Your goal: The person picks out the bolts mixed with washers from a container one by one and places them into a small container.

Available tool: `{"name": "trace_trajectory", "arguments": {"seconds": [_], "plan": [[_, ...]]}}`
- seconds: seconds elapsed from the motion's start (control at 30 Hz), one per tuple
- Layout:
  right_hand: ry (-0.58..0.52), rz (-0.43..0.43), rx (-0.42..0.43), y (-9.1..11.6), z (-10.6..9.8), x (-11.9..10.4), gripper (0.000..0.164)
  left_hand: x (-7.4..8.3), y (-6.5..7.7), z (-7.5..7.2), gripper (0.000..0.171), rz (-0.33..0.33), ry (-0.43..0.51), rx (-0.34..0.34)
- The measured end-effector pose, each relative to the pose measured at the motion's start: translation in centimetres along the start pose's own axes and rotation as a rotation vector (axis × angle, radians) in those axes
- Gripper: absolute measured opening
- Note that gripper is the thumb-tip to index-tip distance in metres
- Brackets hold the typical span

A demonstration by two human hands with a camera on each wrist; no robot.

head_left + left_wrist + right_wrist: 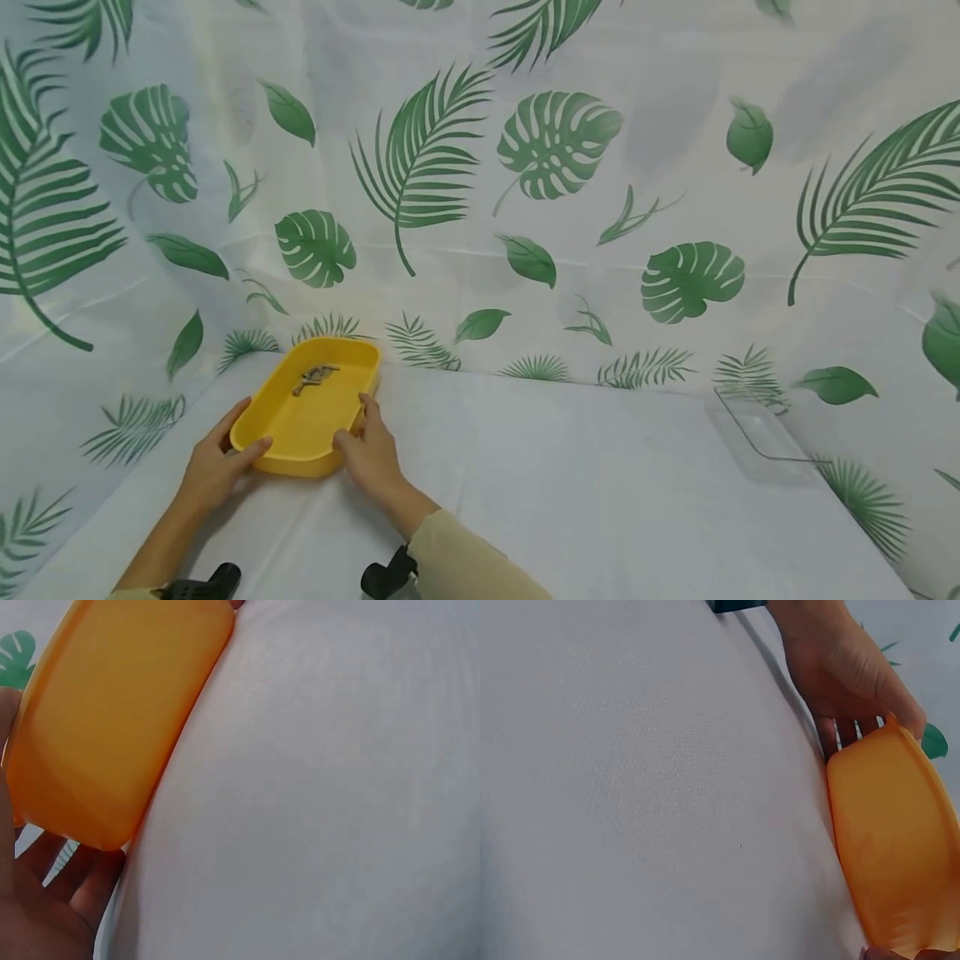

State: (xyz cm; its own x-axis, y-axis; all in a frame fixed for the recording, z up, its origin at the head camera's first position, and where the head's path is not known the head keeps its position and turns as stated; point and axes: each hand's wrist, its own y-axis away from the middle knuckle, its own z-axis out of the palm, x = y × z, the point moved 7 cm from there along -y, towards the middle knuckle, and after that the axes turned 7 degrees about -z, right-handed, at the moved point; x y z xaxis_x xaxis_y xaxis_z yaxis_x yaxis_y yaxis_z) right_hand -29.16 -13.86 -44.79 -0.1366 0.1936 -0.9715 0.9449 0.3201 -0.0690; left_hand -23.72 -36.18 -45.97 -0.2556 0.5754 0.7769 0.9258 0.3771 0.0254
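A yellow tray (300,421) with rounded corners stands at the left of the white table, near the patterned backdrop. Several small metal pieces (315,377), perhaps bolts, lie together towards its far end. My left hand (210,471) grips the near left corner, thumb over the rim and fingers along the outside. At the near right corner, my right hand (375,454) holds the tray's side with its thumb on the rim. The left wrist view shows the outer wall of the yellow tray (112,720) above the left fingers. Its underside is hidden.
A clear plastic container (761,437) sits at the table's right edge. White cloth covers the table (562,483). Behind and to the left hangs a leaf-printed sheet (450,292). Black wrist mounts (390,573) show below the hands.
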Motion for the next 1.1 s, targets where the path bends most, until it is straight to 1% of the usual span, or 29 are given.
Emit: {"name": "trace_trajectory", "arguments": {"seconds": [0.07,0.13,0.3,0.37,0.43,0.5,0.63,0.77,0.83,0.93,0.97,1.1], "plan": [[-0.004,0.001,0.006,0.1,-0.4,0.1,0.074,0.3,0.1,0.3,0.087,0.001,0.001,-0.014],[-0.010,0.004,0.014,0.2,-0.9,0.3,0.073,0.7,0.2,0.4,0.083,0.022,0.008,-0.009],[-0.027,-0.006,0.036,0.6,-2.0,0.7,0.069,1.6,0.7,0.5,0.066,0.113,0.026,0.046],[-0.036,-0.008,0.044,0.8,-2.3,0.8,0.069,1.9,0.7,0.6,0.064,0.143,0.039,0.044],[-0.039,-0.009,0.054,1.0,-2.7,0.9,0.070,2.1,0.7,0.9,0.064,0.157,0.047,0.025],[-0.035,-0.014,0.063,1.2,-3.0,0.9,0.071,2.2,0.5,1.2,0.066,0.151,0.048,-0.007],[-0.020,-0.030,0.075,1.5,-3.4,1.0,0.071,2.2,0.4,1.9,0.071,0.112,0.030,-0.078],[-0.023,-0.041,0.102,1.7,-4.2,1.3,0.070,2.7,0.5,2.6,0.076,0.102,0.017,-0.142],[-0.030,-0.050,0.115,1.8,-4.7,1.5,0.070,3.0,0.5,3.1,0.077,0.093,0.026,-0.169],[-0.037,-0.063,0.125,1.8,-5.3,1.9,0.070,3.2,0.3,3.7,0.079,0.063,0.034,-0.191],[-0.039,-0.066,0.128,1.8,-5.6,2.0,0.070,3.3,0.3,3.8,0.079,0.054,0.054,-0.201],[-0.038,-0.076,0.136,2.0,-6.4,2.2,0.070,3.9,0.0,4.5,0.080,0.070,0.099,-0.212]]}}
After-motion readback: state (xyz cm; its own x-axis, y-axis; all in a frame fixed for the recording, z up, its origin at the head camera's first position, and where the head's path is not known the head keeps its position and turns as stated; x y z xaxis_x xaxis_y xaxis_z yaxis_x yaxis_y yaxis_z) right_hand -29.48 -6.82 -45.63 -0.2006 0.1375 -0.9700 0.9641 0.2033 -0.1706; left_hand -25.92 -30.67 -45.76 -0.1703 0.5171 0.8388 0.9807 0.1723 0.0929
